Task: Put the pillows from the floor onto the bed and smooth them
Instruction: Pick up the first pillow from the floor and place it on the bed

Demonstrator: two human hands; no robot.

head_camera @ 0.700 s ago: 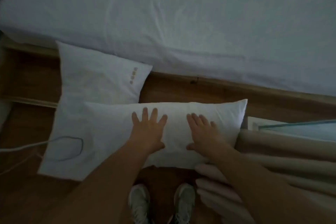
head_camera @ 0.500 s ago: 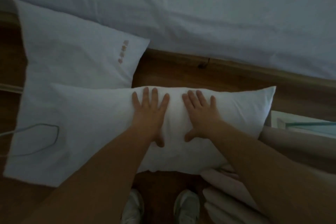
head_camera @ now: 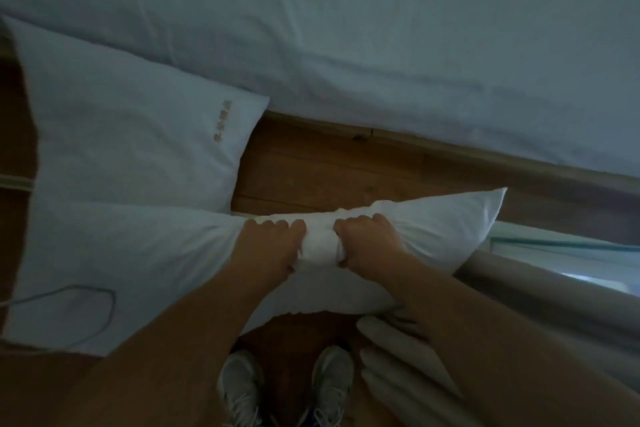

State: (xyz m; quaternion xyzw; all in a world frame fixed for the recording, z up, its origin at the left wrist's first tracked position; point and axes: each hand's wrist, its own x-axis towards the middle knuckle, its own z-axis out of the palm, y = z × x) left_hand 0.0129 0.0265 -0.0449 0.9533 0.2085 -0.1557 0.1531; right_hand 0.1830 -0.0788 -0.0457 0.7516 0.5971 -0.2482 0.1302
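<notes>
Two white pillows lie on the wooden floor beside the bed (head_camera: 415, 28), which has a pale sheet. The near pillow (head_camera: 433, 229) lies crosswise in front of my feet. My left hand (head_camera: 270, 246) and my right hand (head_camera: 367, 243) are side by side at its middle, fingers curled into the fabric, which bunches between them. The second pillow (head_camera: 131, 135), with small embroidered characters near one corner, lies further back on the left, partly under the near pillow and against the bed's side.
A wooden bed rail (head_camera: 433, 149) runs under the mattress edge. A thin cable (head_camera: 90, 291) loops over the left end of the pillows. Beige curtain folds (head_camera: 398, 357) and a window sill (head_camera: 554, 246) are at the right. My shoes (head_camera: 284, 388) stand below.
My hands lay flat and spread on the near pillow; now their fingers have closed and gathered the fabric. The view has come closer to the pillow.
</notes>
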